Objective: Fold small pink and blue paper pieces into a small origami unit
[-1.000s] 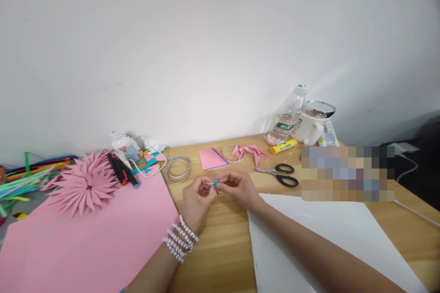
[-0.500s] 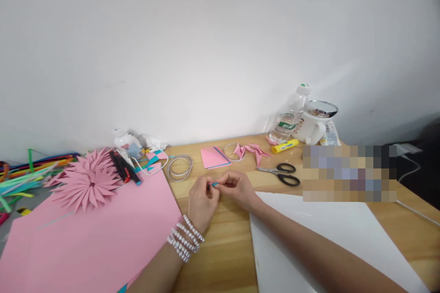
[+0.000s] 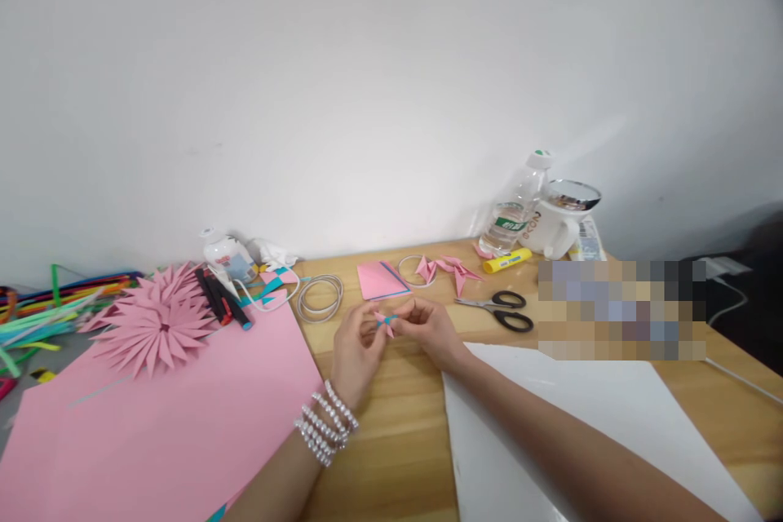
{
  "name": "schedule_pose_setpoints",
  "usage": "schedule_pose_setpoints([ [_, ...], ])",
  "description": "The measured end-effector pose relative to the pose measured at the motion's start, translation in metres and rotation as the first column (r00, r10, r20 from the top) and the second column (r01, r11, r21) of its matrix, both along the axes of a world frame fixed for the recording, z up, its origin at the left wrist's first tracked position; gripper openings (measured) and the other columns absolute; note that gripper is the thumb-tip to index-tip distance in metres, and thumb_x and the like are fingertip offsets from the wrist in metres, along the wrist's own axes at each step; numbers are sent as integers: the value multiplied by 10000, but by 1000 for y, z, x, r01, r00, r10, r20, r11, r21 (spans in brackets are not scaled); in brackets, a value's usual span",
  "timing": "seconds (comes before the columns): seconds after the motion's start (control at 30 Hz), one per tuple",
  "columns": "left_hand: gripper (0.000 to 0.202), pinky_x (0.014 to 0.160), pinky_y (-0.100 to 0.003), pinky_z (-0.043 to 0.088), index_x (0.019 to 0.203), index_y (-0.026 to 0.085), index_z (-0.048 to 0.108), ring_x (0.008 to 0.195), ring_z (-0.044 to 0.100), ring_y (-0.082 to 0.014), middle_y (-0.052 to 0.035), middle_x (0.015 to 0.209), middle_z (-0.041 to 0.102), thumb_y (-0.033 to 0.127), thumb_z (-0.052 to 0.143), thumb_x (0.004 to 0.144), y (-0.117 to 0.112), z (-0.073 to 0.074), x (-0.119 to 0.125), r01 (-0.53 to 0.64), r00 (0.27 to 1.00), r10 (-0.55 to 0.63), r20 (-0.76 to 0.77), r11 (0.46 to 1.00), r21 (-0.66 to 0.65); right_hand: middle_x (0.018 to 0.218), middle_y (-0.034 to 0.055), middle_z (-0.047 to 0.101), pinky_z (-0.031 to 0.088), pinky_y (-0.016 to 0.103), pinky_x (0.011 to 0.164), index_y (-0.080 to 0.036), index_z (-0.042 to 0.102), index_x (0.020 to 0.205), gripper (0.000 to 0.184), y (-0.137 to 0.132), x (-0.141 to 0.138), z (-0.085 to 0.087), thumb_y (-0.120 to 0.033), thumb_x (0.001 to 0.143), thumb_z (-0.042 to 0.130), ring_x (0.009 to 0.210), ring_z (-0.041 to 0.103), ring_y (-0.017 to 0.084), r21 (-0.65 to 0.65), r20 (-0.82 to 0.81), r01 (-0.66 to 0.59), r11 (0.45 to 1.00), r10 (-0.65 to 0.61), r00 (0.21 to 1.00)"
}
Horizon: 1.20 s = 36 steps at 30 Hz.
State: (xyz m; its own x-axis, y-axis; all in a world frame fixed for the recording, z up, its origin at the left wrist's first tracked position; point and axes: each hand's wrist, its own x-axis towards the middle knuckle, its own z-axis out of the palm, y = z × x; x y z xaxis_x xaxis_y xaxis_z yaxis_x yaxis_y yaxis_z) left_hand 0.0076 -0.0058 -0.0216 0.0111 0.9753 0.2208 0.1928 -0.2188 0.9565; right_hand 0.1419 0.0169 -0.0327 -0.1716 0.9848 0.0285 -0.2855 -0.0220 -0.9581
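Note:
Between my two hands is a small piece of folded paper point(image 3: 387, 321), pink on one face and blue on the other, with pointed ends. My left hand point(image 3: 356, 342), with pearl bracelets point(image 3: 327, 426) at the wrist, pinches its left side. The fingers of my right hand point(image 3: 431, 333) are closed on its right side. Just beyond my hands lie square pink sheets point(image 3: 380, 280) with blue edges. Folded pink paper shapes point(image 3: 457, 273) rest to the right of them, near scissors point(image 3: 498, 308) with black handles.
Large pink paper point(image 3: 183, 432) covers the left, with a spiky pink paper flower point(image 3: 164, 328) and markers point(image 3: 214, 294) on it. Coiled wire point(image 3: 319, 298) lies behind. A white board point(image 3: 550, 424) is under my right arm. A glue stick point(image 3: 507, 260), bottle point(image 3: 510, 212) and mug point(image 3: 550, 232) stand back right.
My hands have moved slightly apart, and more of the folded paper shows between the fingertips, its pink points now visible. The things on the table stay in place.

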Motion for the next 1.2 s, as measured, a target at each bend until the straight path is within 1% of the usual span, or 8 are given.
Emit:
schedule_pose_setpoints([
  [0.1, 269, 614, -316, 539, 888, 135, 546, 651, 636, -163, -51, 759, 645, 225, 647, 655, 4, 3, -2, 105, 967, -50, 251, 972, -209, 556, -13, 617, 442, 235, 529, -160, 563, 598, 251, 2, 4, 2, -315, 531, 748, 515, 548, 106, -7, -2, 6, 1000, -6, 1000],
  [0.2, 249, 531, -275, 528, 806, 106, 577, 556, 611, -139, -54, 668, 655, 237, 685, 624, 5, 7, -4, 170, 937, -59, 345, 939, -299, 567, -14, 625, 434, 229, 523, -160, 572, 614, 241, 3, 8, 2, -303, 534, 749, 514, 545, 100, 15, 5, -34, 999, 34, 999],
  [0.47, 224, 488, -237, 497, 694, 119, 572, 494, 580, -117, -32, 600, 647, 250, 715, 581, 1, 14, -1, 113, 967, -46, 251, 959, -260, 584, 0, 639, 440, 240, 529, -157, 595, 600, 211, 4, 11, -1, -281, 529, 750, 521, 556, 110, 15, 36, -49, 999, 49, 998],
  [0.57, 226, 519, -251, 506, 720, 123, 570, 516, 588, -120, -26, 611, 645, 258, 705, 600, 1, 15, -1, 184, 943, -108, 313, 957, -223, 564, -21, 624, 439, 240, 539, -162, 581, 613, 206, 5, 10, -3, -268, 545, 743, 505, 548, 100, -93, -116, -118, 989, 107, 987],
  [0.67, 232, 542, -266, 514, 740, 116, 571, 565, 602, -134, -45, 641, 654, 266, 697, 617, 1, 12, -2, 278, 915, -185, 359, 933, -229, 550, -28, 623, 433, 238, 548, -162, 571, 624, 198, 5, 11, -5, -247, 562, 738, 503, 554, 98, -85, -144, -189, 978, 176, 974],
  [0.8, 233, 528, -257, 514, 729, 115, 563, 570, 605, -136, -43, 636, 653, 251, 706, 605, 3, 8, -3, 221, 942, -139, 307, 943, -250, 581, -20, 637, 416, 218, 536, -152, 576, 627, 186, 5, 13, -4, -233, 575, 734, 517, 561, 92, -2, -10, -133, 991, 133, 991],
  [1.0, 240, 517, -244, 510, 772, 120, 553, 565, 617, -140, -37, 630, 647, 247, 688, 619, 4, 10, -4, 161, 966, -103, 236, 957, -240, 642, -6, 652, 450, 238, 601, -151, 594, 686, 206, 6, 13, -6, -256, 579, 736, 592, 594, 109, 33, -26, -168, 985, 169, 985],
  [1.2, 247, 543, -237, 516, 894, 167, 539, 554, 611, -124, 31, 612, 562, 220, 630, 671, -1, 2, -2, 73, 996, -73, -48, 997, -6, 592, 8, 652, 461, 239, 549, -147, 586, 617, 215, 6, 12, -7, -229, 529, 765, 536, 593, 119, 15, -2, -91, 996, 91, 996],
])
